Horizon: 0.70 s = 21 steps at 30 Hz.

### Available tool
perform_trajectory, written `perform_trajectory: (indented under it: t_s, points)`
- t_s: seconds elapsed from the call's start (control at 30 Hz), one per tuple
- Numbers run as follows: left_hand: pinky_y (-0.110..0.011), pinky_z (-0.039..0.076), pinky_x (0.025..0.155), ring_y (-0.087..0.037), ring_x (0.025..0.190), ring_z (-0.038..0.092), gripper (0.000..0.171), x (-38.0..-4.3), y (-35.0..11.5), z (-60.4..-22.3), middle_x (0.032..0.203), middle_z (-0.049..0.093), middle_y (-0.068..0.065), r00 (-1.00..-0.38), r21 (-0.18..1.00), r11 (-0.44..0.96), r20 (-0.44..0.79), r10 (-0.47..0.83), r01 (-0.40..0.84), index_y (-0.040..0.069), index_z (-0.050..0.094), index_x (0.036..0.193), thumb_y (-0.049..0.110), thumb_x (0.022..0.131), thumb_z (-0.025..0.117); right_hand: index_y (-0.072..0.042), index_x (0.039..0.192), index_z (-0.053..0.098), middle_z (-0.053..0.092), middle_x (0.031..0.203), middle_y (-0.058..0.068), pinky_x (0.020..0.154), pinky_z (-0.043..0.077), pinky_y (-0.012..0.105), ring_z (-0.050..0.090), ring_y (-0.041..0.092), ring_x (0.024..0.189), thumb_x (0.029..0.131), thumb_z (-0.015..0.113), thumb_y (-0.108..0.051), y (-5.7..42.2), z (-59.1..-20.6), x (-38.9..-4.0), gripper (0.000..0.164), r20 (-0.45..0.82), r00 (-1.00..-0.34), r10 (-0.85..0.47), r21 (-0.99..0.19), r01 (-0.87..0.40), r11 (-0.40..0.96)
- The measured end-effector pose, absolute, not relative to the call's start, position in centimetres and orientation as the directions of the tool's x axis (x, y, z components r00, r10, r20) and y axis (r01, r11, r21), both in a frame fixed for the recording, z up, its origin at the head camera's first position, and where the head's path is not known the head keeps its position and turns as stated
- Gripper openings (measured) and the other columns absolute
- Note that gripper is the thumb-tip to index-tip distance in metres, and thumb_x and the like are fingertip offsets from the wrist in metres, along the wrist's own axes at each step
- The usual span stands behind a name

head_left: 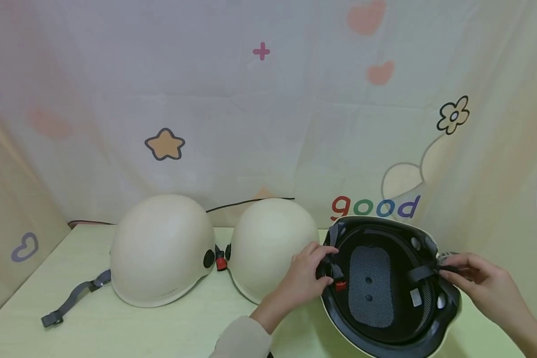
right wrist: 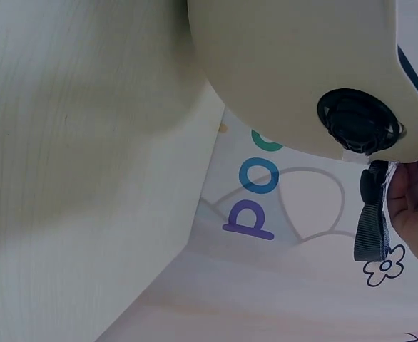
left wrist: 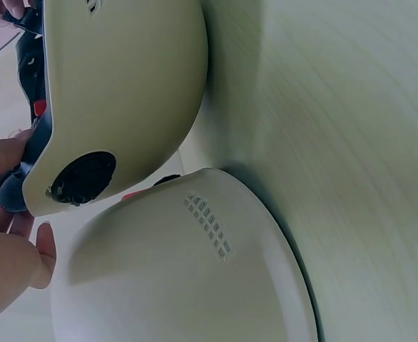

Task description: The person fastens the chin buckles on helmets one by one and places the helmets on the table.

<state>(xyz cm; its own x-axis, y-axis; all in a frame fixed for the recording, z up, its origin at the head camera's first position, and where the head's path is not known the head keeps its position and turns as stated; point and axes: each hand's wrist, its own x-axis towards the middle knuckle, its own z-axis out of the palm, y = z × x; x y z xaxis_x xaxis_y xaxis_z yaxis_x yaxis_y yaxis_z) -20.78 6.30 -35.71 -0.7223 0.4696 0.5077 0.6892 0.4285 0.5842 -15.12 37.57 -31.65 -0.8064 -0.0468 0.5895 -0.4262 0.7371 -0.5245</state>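
**One upturned helmet [head_left: 382, 293], seemingly unbuckled**

At 4 o'clock; flipping done, buckling apparently not. Left hand [head_left: 299, 277] pinches left strap [head_left: 336, 271] at its 9, right hand [head_left: 487, 282] right strap [head_left: 422, 273] at its 3. Middle helmet [head_left: 273, 243] 6 o'clock, outer helmet [head_left: 161, 251] 8, dome-up.

Rightmost helmet [head_left: 370, 286]: upturned, cream shell, black lining
Strap [head_left: 422, 273]: dark, across right rim
Buckle [head_left: 341, 286]: red, inside left rim

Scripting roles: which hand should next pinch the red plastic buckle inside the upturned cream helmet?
Left hand, probably: its thumb is nearest the buckle. Right hand is across the helmet. Both hold dark fabric straps.
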Motion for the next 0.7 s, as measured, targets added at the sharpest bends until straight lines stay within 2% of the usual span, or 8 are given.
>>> perform_trajectory:
  t_s: [0.13, 0.23, 0.47, 0.6, 0.7]
  points:
    - [-0.032, 0.036, 0.083, -0.013, 0.096, 0.051, 0.048, -20.8, 6.2, -35.7, 0.103, 0.052, -0.001, -0.723, 0.591, 0.421, 0.509, 0.467, 0.688, 0.012, 0.055, 0.118, 0.005, 0.074, 0.073, -0.002, 0.079, 0.062, 0.06, 0.084, -0.018, 0.062, 0.044, 0.006, 0.056, -0.01, 0.076, 0.072, 0.065, 0.018, 37.5, -31.5, -15.2, 0.022, 0.609, -0.789, -0.087, -0.531, -0.487, 0.693]
    - [-0.033, 0.037, 0.084, -0.013, 0.096, 0.051, 0.048, -20.9, 6.2, -35.7, 0.103, 0.052, -0.001, -0.723, 0.592, 0.42, 0.505, 0.471, 0.688, 0.013, 0.055, 0.119, 0.005, 0.075, 0.073, -0.001, 0.079, 0.06, 0.061, 0.088, -0.014, 0.062, 0.046, 0.009, 0.058, -0.007, 0.08, 0.076, 0.063, 0.016, 37.4, -31.2, -15.2, 0.017, 0.59, -0.801, -0.101, -0.562, -0.497, 0.661]
    - [-0.021, 0.042, 0.081, -0.013, 0.092, 0.049, 0.049, -21.0, 6.1, -35.9, 0.103, 0.05, -0.002, -0.732, 0.62, 0.403, 0.484, 0.48, 0.674, 0.012, 0.055, 0.12, 0.002, 0.075, 0.072, 0.002, 0.082, 0.057, 0.062, 0.094, -0.011, 0.058, 0.05, 0.019, 0.061, 0.005, 0.073, 0.081, 0.059, 0.013, 37.1, -30.0, -15.0, 0.011, 0.53, -0.839, -0.122, -0.606, -0.475, 0.638]
    - [-0.02, 0.042, 0.081, -0.012, 0.093, 0.048, 0.049, -21.0, 6.0, -35.8, 0.103, 0.05, -0.001, -0.736, 0.624, 0.405, 0.477, 0.481, 0.669, 0.012, 0.055, 0.12, 0.002, 0.076, 0.072, 0.003, 0.084, 0.055, 0.062, 0.096, -0.008, 0.057, 0.05, 0.02, 0.061, 0.008, 0.069, 0.081, 0.057, 0.016, 37.0, -29.5, -15.1, 0.014, 0.521, -0.838, -0.165, -0.621, -0.504, 0.6]
    - [-0.021, 0.042, 0.082, -0.013, 0.094, 0.048, 0.049, -21.0, 6.0, -35.8, 0.103, 0.049, -0.002, -0.742, 0.632, 0.405, 0.469, 0.48, 0.661, 0.012, 0.055, 0.121, 0.003, 0.076, 0.072, 0.004, 0.087, 0.053, 0.063, 0.101, -0.004, 0.052, 0.049, 0.024, 0.06, 0.015, 0.062, 0.083, 0.053, 0.018, 37.1, -29.3, -15.1, 0.014, 0.492, -0.84, -0.229, -0.674, -0.534, 0.511]
